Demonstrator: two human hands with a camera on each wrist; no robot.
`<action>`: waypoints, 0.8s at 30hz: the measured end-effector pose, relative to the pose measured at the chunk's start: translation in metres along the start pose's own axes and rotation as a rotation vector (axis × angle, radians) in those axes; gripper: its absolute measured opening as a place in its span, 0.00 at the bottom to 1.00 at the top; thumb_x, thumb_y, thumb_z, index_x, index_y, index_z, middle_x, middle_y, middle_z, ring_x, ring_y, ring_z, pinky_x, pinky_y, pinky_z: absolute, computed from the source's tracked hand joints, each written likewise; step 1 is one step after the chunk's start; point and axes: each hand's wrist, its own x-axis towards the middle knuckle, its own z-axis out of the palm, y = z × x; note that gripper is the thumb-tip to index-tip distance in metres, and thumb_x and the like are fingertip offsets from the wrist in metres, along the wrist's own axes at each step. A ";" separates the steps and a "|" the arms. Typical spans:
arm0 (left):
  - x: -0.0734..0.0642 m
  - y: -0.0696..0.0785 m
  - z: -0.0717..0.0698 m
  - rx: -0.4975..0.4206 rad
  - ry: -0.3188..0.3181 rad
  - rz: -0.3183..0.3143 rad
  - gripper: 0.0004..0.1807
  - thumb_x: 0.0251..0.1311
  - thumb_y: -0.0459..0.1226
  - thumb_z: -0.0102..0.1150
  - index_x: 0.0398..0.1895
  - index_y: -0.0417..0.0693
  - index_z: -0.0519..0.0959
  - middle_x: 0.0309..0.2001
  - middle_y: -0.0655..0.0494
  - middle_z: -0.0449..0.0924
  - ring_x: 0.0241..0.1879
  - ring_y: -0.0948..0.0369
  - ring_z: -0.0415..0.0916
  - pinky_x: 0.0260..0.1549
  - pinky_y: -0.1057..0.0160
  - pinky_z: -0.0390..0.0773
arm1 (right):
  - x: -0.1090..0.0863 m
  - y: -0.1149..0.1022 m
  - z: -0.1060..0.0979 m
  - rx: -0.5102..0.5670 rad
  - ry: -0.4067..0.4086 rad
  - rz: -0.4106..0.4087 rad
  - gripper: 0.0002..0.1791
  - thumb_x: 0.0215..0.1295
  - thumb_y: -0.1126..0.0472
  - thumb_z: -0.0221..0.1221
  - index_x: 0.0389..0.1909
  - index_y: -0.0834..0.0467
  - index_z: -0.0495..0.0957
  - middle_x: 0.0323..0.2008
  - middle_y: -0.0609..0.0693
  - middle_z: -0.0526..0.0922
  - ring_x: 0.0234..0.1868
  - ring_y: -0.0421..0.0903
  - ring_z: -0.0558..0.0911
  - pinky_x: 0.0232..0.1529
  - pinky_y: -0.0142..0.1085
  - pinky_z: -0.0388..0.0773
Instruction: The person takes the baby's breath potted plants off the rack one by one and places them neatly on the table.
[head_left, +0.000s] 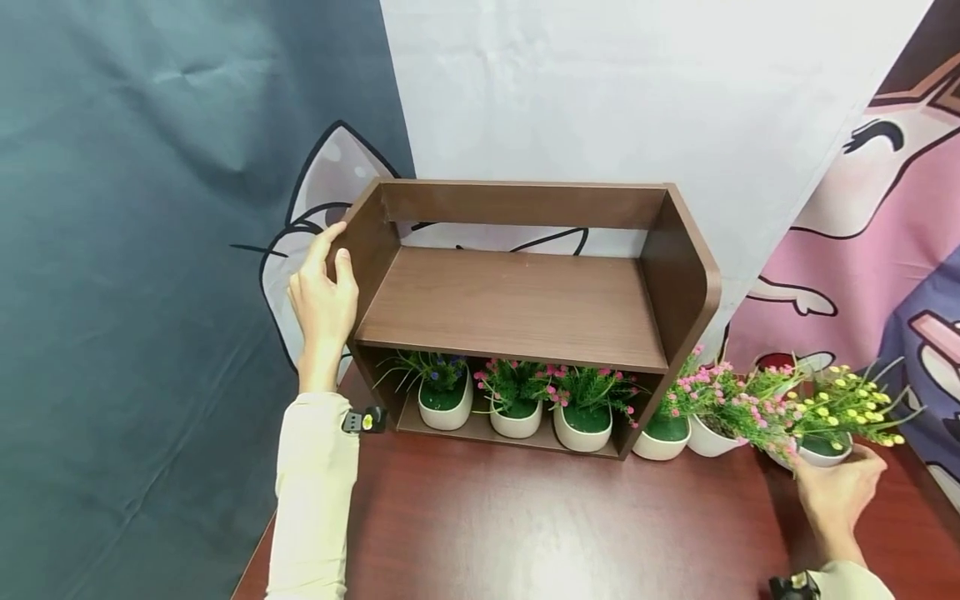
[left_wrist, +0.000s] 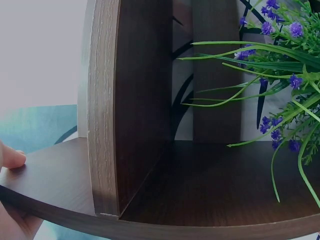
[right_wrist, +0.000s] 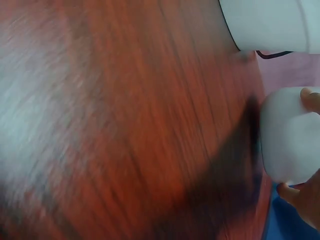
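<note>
My left hand [head_left: 324,292] grips the upper left side panel of a brown wooden two-tier shelf [head_left: 517,300]. In the left wrist view, fingertips [left_wrist: 14,159] lie on one face of that panel and more of the hand shows at its other face. At the far right, my right hand [head_left: 840,492] holds a potted plant with yellow flowers [head_left: 847,408] by its white pot [right_wrist: 287,140], with fingers on two sides of it. Inside the lower tier stand a purple-flowered plant [head_left: 444,404] and two pink-flowered plants [head_left: 517,408]. Nothing stands on the upper board.
Right of the shelf, more pink-flowered plants in white pots [head_left: 712,437] stand in a row on the reddish-brown table [head_left: 480,508]. Printed fabric [head_left: 615,100] hangs behind and to both sides. The table's right edge runs close to my right hand.
</note>
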 end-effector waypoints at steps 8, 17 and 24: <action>0.000 0.000 0.001 0.003 0.002 -0.007 0.18 0.56 0.38 0.46 0.49 0.68 0.72 0.44 0.64 0.76 0.11 0.56 0.53 0.20 0.61 0.57 | -0.003 -0.006 0.007 -0.025 -0.154 -0.090 0.49 0.37 0.59 0.66 0.58 0.67 0.46 0.50 0.70 0.60 0.47 0.69 0.61 0.49 0.52 0.54; 0.003 -0.001 -0.002 0.014 0.017 -0.008 0.18 0.56 0.39 0.46 0.49 0.68 0.73 0.43 0.64 0.76 0.11 0.56 0.52 0.19 0.60 0.56 | -0.010 -0.011 0.014 0.019 -0.233 -0.160 0.52 0.36 0.58 0.67 0.59 0.67 0.43 0.50 0.70 0.59 0.47 0.68 0.61 0.49 0.53 0.54; 0.000 -0.002 0.000 0.014 0.001 -0.008 0.18 0.56 0.39 0.46 0.49 0.68 0.72 0.45 0.63 0.75 0.12 0.56 0.53 0.19 0.61 0.57 | -0.008 -0.008 0.004 -0.003 -0.302 -0.179 0.52 0.39 0.60 0.65 0.59 0.66 0.41 0.51 0.71 0.57 0.46 0.63 0.64 0.50 0.48 0.56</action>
